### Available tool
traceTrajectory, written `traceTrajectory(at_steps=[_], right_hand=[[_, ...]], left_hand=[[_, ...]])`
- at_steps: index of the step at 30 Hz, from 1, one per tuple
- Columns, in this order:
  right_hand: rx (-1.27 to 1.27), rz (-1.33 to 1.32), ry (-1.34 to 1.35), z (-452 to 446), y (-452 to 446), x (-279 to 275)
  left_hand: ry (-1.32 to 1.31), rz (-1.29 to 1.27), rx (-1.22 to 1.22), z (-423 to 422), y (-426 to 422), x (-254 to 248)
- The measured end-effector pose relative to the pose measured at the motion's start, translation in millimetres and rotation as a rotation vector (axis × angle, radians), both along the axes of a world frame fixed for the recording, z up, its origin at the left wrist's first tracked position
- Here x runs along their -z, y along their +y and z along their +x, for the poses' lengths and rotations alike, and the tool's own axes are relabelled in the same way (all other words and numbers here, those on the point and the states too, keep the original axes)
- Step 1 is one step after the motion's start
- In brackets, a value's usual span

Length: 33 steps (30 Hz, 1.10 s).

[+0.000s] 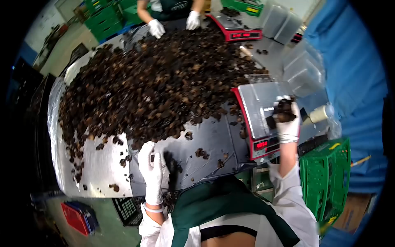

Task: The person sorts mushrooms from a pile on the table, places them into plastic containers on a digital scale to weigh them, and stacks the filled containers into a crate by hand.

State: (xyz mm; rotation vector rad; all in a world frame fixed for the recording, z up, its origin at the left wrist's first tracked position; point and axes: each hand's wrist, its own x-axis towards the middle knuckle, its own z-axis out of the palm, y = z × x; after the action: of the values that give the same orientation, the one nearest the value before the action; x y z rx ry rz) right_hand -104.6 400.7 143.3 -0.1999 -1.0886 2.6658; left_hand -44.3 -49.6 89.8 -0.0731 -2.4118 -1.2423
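The right hand (289, 126) is clutching dark pieces (284, 110) over a scale (258, 107); whether the left hand (151, 173) is pinching anything is unclear.

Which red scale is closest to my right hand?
The nearer scale: your right hand, holding dark pieces, is at its right side. The other scale stands farther back, near the other person.

Dark brown, irregular pieces (284, 109), clumped in the right grip (289, 127) over a flat metal scale pan (258, 111).
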Motion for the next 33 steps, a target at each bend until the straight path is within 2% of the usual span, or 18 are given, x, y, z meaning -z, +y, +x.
traceTrajectory(at_steps=[1,2,4,5,7,9,11,12,15,17,19,21,23,25,27,29,31,33], right_hand=[[0.076,0.082,0.004,3.2,20.5,3.7],[0.323,0.302,-0.130,2.3,41.8,11.6],[0.414,0.867,-0.188,8.1,69.2,15.8],[0.442,1.106,-0.268,11.4,80.7,19.8],[0.385,1.411,-0.239,18.0,79.6,11.2],[0.580,1.798,-0.151,20.5,58.0,-8.2],[0.593,1.818,-0.021,20.3,23.7,-27.0],[0.497,1.761,0.028,18.9,4.7,-31.2],[0.438,1.943,0.152,9.1,-46.8,-31.9],[0.256,1.751,0.117,-0.1,-66.5,-20.7],[0.078,1.746,0.183,-4.2,-102.9,-5.8],[-0.293,1.637,0.199,2.2,-137.9,24.1],[-0.605,1.728,0.234,14.5,-167.3,51.5],[-0.693,1.910,0.285,25.9,-190.8,85.5],[-0.754,2.041,0.296,39.1,-217.9,88.4],[-0.712,2.117,0.567,49.6,-233.1,101.2],[-0.692,2.022,0.759,52.7,-231.9,126.1],[-0.578,1.923,0.691,40.9,-218.6,132.5]], left_hand=[[-0.046,0.059,-0.078,5.7,-9.6,5.2],[-0.070,0.078,-0.120,11.9,-22.8,21.7],[-0.122,0.067,-0.181,29.5,-37.3,37.1],[-0.099,-0.122,-0.210,37.9,-39.3,43.0],[-0.154,-0.300,-0.142,54.4,-36.4,45.3],[-0.232,-0.386,-0.091,69.9,-28.4,56.7],[-0.347,-0.410,-0.037,82.5,-14.3,61.1],[-0.362,-0.448,-0.002,88.3,-10.0,69.0],[-0.330,-0.387,0.067,89.5,2.9,83.4],[-0.363,-0.274,0.122,79.9,18.8,81.9],[-0.305,-0.043,0.270,63.1,37.7,68.3],[-0.265,0.036,0.453,47.1,47.9,62.1],[-0.113,-0.167,0.360,30.9,43.6,58.0],[-0.107,-0.333,0.191,14.9,32.5,57.5],[-0.293,-0.480,0.205,17.4,21.0,66.5],[-0.357,-0.569,0.314,28.5,8.8,85.9],[-0.388,-0.582,0.392,49.8,-8.0,79.1],[-0.569,-0.579,0.468,77.0,-32.5,57.4]])
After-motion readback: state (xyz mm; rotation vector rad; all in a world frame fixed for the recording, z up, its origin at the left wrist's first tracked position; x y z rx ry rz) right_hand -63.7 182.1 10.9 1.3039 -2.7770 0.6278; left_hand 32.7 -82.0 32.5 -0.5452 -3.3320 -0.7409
